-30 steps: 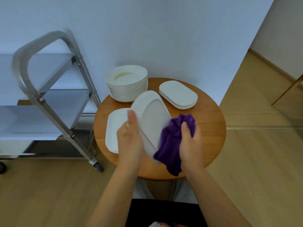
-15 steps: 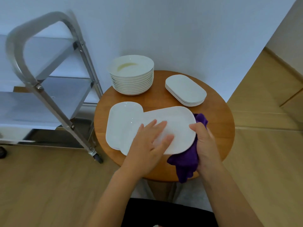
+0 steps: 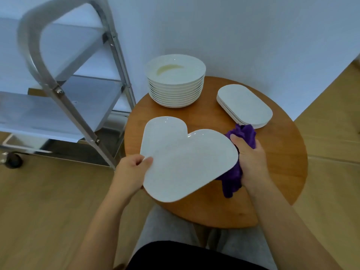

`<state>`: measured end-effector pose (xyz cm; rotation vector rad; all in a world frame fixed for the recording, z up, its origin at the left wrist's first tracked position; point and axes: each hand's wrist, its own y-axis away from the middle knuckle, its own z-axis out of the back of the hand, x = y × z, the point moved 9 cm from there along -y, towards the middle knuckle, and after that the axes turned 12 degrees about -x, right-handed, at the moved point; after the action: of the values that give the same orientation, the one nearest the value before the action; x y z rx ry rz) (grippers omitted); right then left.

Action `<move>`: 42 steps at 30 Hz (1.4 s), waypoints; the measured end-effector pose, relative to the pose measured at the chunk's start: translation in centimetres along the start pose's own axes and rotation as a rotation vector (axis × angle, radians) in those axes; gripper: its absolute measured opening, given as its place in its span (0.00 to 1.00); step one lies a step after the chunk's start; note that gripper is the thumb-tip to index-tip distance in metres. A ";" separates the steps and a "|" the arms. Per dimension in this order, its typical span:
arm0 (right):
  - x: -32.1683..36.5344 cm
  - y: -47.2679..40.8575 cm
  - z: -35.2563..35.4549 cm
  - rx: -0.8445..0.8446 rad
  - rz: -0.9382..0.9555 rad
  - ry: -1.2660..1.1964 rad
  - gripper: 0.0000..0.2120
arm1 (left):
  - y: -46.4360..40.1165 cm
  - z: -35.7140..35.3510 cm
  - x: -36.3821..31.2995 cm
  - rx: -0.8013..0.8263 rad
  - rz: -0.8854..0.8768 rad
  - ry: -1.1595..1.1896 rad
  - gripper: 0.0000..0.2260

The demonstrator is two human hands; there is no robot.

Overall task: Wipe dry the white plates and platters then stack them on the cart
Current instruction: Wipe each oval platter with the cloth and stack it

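I hold a white oval platter [image 3: 191, 164] nearly flat above the round wooden table [image 3: 276, 168]. My left hand [image 3: 130, 172] grips its near-left rim, thumb on top. My right hand [image 3: 251, 158] holds a purple cloth [image 3: 243, 135] against the platter's right rim and underside. A second white platter [image 3: 163, 133] lies on the table, partly under the held one. At the back of the table stand a stack of round white plates [image 3: 175, 80] and a low stack of oval platters [image 3: 244, 106]. The metal cart [image 3: 64, 94] stands to the left.
A white wall runs behind the table. Wood floor [image 3: 39, 211] surrounds the table and cart. The cart's slanted frame leg [image 3: 85, 133] and a caster [image 3: 13, 160] are close to the table's left edge. My knees are under the table's near edge.
The platter went from tilted on edge to lying nearly flat. My left hand slid from its top face to its near-left rim. My right hand with the cloth moved to the right rim.
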<state>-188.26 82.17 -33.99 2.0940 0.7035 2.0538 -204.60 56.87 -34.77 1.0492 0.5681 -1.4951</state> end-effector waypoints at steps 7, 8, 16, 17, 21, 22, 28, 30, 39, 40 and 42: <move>-2.7 0.4 -4.6 0.049 -0.028 -0.005 0.07 | -0.7 1.3 3.6 -0.316 0.142 0.061 0.09; -3.2 0.6 -5.0 0.062 -0.032 0.007 0.07 | -0.6 1.4 4.0 -0.354 0.167 0.078 0.10; -5.2 1.5 -6.6 0.152 -0.041 0.026 0.07 | -0.8 -0.3 3.3 -0.350 -0.014 -0.171 0.19; -5.3 1.4 -6.4 0.150 -0.049 0.025 0.07 | -0.9 -0.5 3.2 -0.334 -0.042 -0.265 0.19; -5.5 0.8 -5.3 0.123 -0.070 0.017 0.08 | -0.8 -0.9 2.7 -0.298 -0.087 -0.503 0.20; -5.5 0.6 -4.9 0.111 -0.076 0.016 0.09 | -0.7 -0.8 2.6 -0.297 -0.081 -0.532 0.20; -5.1 -0.8 -3.0 0.035 -0.105 -0.023 0.09 | -0.5 -1.5 -3.2 -0.383 -0.202 -0.416 0.20; -4.6 -1.6 -2.2 0.007 -0.095 -0.034 0.08 | -0.4 -5.4 -5.6 -0.270 -0.285 -0.363 0.17; -2.9 -6.1 4.3 -0.208 -0.082 -0.140 0.12 | -3.0 -24.3 -11.2 0.205 -0.194 -0.064 0.13; -2.8 -6.6 4.7 -0.218 -0.077 -0.146 0.13 | -3.4 -25.6 -11.5 0.211 -0.160 -0.045 0.14; -2.6 -7.3 5.2 -0.224 -0.071 -0.139 0.15 | -4.3 -28.1 -11.8 0.227 -0.074 -0.007 0.17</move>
<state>-184.88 88.79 -39.66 2.0301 0.4947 1.8347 -201.22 87.11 -39.13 1.2075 0.4429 -1.6560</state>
